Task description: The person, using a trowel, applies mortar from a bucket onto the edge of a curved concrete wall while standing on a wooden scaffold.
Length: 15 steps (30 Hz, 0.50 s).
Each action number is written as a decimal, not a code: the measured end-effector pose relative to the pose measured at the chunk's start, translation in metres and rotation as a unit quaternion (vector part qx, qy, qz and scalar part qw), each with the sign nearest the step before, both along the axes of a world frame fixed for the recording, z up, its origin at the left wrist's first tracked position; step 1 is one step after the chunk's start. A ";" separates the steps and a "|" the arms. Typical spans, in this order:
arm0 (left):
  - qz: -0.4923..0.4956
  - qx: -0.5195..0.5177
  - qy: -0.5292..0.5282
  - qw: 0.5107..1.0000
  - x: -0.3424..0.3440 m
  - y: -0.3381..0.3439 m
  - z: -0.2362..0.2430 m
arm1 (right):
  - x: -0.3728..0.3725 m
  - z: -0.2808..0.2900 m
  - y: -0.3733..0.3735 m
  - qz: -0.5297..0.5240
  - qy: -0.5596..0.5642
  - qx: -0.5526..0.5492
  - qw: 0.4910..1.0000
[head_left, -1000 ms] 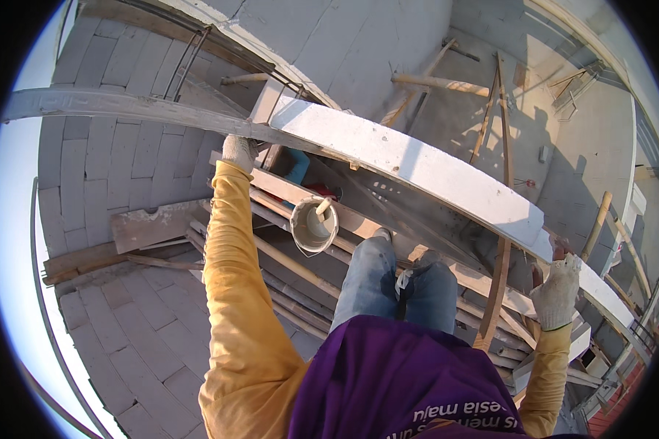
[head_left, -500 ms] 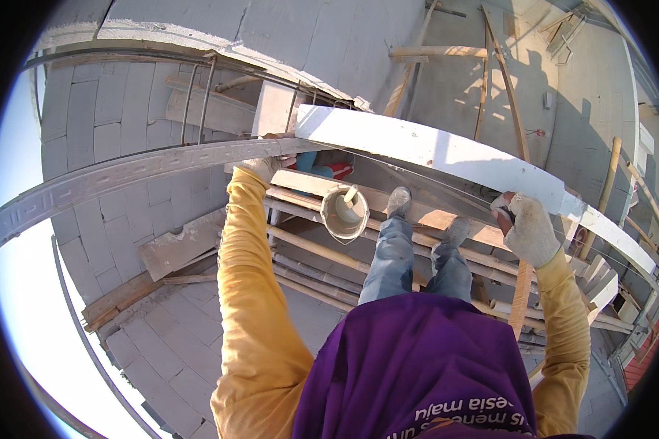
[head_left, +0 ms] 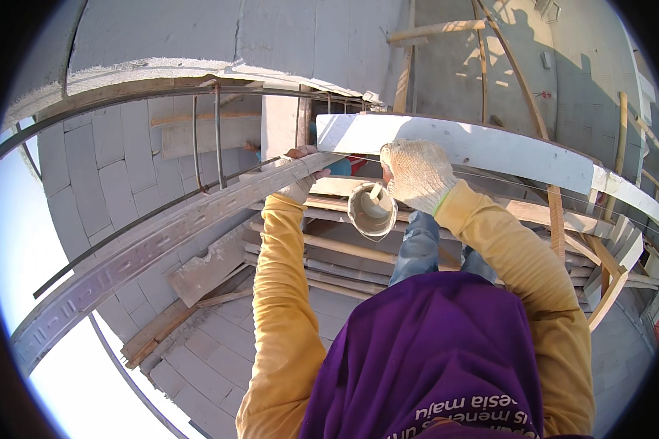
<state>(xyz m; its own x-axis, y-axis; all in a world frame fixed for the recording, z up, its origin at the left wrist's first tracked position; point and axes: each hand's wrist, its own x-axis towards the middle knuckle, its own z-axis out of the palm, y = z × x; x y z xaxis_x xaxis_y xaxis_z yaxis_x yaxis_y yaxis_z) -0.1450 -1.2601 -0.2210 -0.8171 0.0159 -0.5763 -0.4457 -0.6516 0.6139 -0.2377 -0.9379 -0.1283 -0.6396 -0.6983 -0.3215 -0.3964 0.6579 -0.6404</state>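
My gloved left hand [head_left: 300,184] is closed round a long grey metal bar [head_left: 146,252] with slots along it, near its far end. The bar slants down to the left rim. My gloved right hand [head_left: 421,175] is curled in front of a long white block [head_left: 490,143], close to the bar's end. Its fingers bend away from view, so what they hold, if anything, is hidden. A thin line runs along the block's near side. Below my right hand a bucket [head_left: 372,210] holds a light-coloured stick or handle.
Wooden planks and poles [head_left: 344,245] make a platform below, under my legs [head_left: 417,252]. Steel rods [head_left: 218,135] stand at the far left beside the grey block wall [head_left: 124,139]. Timber props [head_left: 516,69] rise at far right. Pale boards [head_left: 622,263] lean at right.
My right hand has moved left along the block toward the bar's end. My left hand and the bar have shifted right, and the bar slants more steeply. The view has also shifted.
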 end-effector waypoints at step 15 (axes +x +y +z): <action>0.048 -0.026 -0.071 0.996 0.000 0.024 0.019 | -0.004 -0.006 -0.090 0.022 0.012 0.021 0.999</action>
<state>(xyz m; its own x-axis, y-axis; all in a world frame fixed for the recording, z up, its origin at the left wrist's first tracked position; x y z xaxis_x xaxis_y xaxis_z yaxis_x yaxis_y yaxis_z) -0.1454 -1.2364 -0.2022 -0.7238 -0.0907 -0.6841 -0.4674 -0.6648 0.5827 -0.2421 -1.0278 -0.1342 -0.6167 -0.7122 -0.3352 -0.4409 0.6653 -0.6025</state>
